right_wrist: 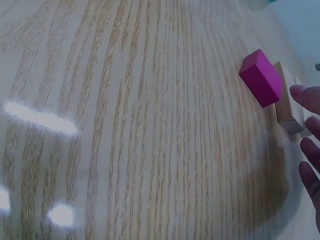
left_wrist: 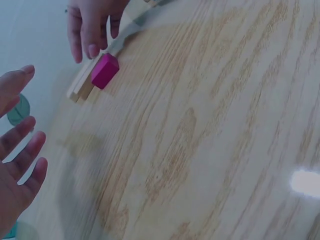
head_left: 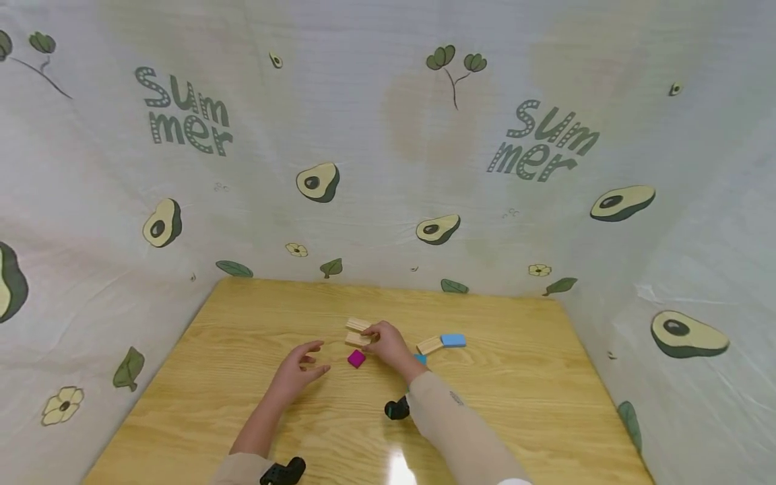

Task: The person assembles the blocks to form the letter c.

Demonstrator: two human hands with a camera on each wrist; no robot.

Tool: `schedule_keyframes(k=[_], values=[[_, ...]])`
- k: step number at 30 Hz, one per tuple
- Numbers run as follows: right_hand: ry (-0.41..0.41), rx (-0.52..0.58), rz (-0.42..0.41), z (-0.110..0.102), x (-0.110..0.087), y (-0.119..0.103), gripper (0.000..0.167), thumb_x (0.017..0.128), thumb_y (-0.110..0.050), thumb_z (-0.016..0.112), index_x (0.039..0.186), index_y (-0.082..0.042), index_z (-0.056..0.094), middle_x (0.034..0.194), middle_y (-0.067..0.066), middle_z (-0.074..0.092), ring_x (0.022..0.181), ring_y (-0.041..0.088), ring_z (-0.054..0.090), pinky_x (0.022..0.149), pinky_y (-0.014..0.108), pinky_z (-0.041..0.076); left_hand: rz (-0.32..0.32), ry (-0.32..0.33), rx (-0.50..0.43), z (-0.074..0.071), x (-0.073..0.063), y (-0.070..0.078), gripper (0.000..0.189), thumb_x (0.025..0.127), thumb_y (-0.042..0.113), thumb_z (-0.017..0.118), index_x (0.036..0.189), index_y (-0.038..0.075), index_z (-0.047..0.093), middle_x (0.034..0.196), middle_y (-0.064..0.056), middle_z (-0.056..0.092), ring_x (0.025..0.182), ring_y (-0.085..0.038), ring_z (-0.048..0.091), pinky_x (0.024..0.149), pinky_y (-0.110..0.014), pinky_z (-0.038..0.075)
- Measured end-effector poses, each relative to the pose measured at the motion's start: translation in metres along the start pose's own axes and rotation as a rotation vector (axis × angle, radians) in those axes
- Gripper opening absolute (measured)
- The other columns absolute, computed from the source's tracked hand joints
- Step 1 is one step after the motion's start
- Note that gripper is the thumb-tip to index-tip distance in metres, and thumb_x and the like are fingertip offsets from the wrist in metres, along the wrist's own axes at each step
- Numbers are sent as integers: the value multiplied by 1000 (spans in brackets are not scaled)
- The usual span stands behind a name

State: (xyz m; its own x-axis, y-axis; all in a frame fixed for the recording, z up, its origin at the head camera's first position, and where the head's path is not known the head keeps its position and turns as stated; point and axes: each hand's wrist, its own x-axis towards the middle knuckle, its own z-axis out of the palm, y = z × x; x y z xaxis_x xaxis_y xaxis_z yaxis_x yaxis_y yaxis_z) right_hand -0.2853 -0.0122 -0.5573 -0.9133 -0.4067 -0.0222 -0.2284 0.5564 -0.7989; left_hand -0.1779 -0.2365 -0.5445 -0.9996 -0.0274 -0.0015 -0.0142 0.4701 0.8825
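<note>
Two plain wooden blocks lie side by side on the table, a nearer block [head_left: 356,339] and a farther block [head_left: 358,324]. A magenta block [head_left: 356,358] sits just in front of the nearer one, tilted at an angle to it. My right hand [head_left: 388,345] is over the right end of the wooden blocks, its thumb tip right at the nearer one in the right wrist view and its fingers spread loosely. My left hand [head_left: 295,370] hovers left of the magenta block, fingers apart and holding nothing.
To the right of my right hand lie another wooden block [head_left: 430,345], a blue block [head_left: 453,340] touching its end, and a second blue block [head_left: 420,359] partly hidden by my wrist. A white printed cloth [head_left: 376,135] stands around the wooden table [head_left: 515,404].
</note>
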Motion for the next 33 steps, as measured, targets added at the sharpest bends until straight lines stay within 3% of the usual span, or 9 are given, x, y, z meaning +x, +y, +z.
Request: schedule_keyframes(k=[4, 15, 24, 33], values=[[-2, 13, -11, 3, 0, 3, 26, 83, -6, 77, 109, -7, 73, 96, 4, 57, 78, 14, 51, 68, 31, 46, -10, 16, 1, 0, -3, 0, 55, 87, 15, 76, 137, 5, 54, 132, -16, 53, 109, -30, 54, 91, -51, 45], [69, -87, -34, 16, -6, 10, 20, 84, -5, 76, 104, -7, 75, 88, 1, 56, 76, 12, 49, 68, 29, 45, -16, 27, -6, 1, -12, -7, 55, 86, 16, 76, 136, 3, 55, 134, -16, 52, 110, -33, 55, 90, -52, 45], [54, -65, -53, 6, -6, 12, 18, 83, -2, 76, 101, -6, 76, 86, 0, 56, 75, 11, 50, 66, 26, 45, 2, 35, -25, 2, -11, 0, 58, 86, 19, 76, 137, 4, 53, 135, -16, 51, 110, -31, 54, 90, -50, 45], [70, -31, -63, -15, -25, 14, 18, 86, -6, 74, 103, -8, 75, 94, -1, 60, 82, 13, 55, 70, 27, 49, 16, 37, -40, 15, -2, 13, 58, 86, 15, 76, 138, 4, 52, 135, -16, 52, 110, -31, 55, 92, -50, 45]])
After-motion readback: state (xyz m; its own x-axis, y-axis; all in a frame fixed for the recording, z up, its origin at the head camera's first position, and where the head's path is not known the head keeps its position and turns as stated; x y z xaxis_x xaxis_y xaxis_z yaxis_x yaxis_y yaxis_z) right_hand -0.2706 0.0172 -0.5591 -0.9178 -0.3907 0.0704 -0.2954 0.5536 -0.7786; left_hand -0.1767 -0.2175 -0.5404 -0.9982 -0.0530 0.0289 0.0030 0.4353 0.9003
